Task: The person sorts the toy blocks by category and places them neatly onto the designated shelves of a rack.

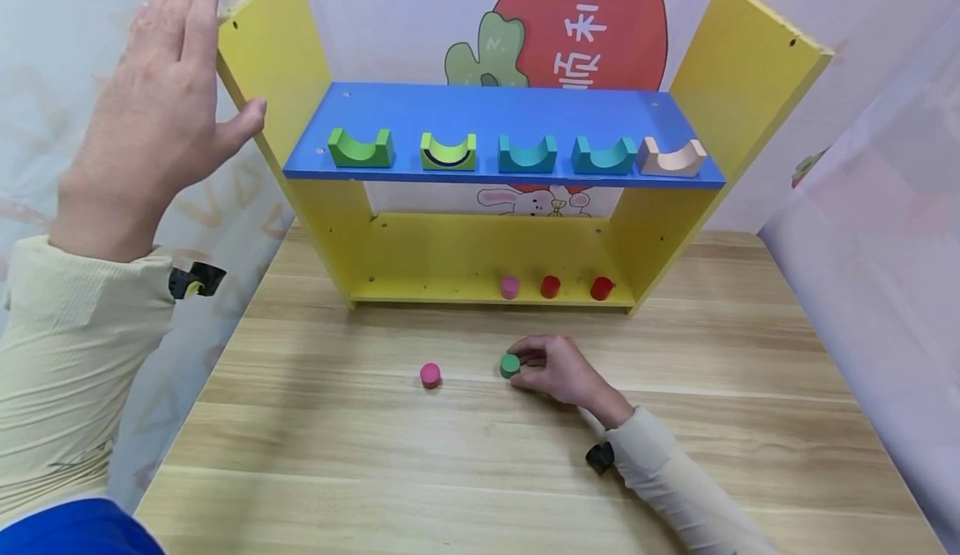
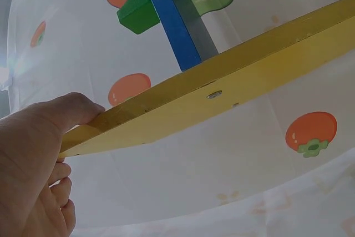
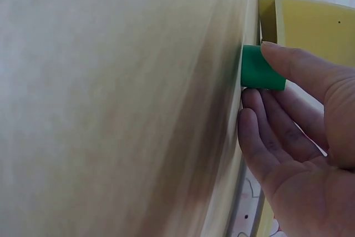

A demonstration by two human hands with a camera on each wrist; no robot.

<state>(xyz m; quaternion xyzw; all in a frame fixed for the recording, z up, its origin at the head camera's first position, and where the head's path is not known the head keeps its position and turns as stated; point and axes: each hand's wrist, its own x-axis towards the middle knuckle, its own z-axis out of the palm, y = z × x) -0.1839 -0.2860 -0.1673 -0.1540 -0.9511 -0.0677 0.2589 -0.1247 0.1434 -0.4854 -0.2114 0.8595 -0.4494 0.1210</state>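
My right hand (image 1: 558,369) pinches a small green cylinder block (image 1: 510,366) between thumb and fingers. In the right wrist view the green block (image 3: 259,69) touches the wooden tabletop (image 3: 111,109). Left of it in the head view stands a pink-red cylinder (image 1: 431,375). My left hand (image 1: 161,88) rests against the left yellow side panel (image 1: 281,47) of a toy shelf, fingers straight, thumb at the front edge. The left wrist view has the thumb of this hand (image 2: 33,159) on the edge of the panel (image 2: 222,73), other fingers on the outer side.
On the blue shelf board (image 1: 487,109) sit several U-shaped blocks, among them a green one (image 1: 361,148) and a pale pink one (image 1: 671,158). The yellow lower board (image 1: 427,247) bears a pink cylinder (image 1: 510,287) and two red ones. A patterned cloth hangs behind.
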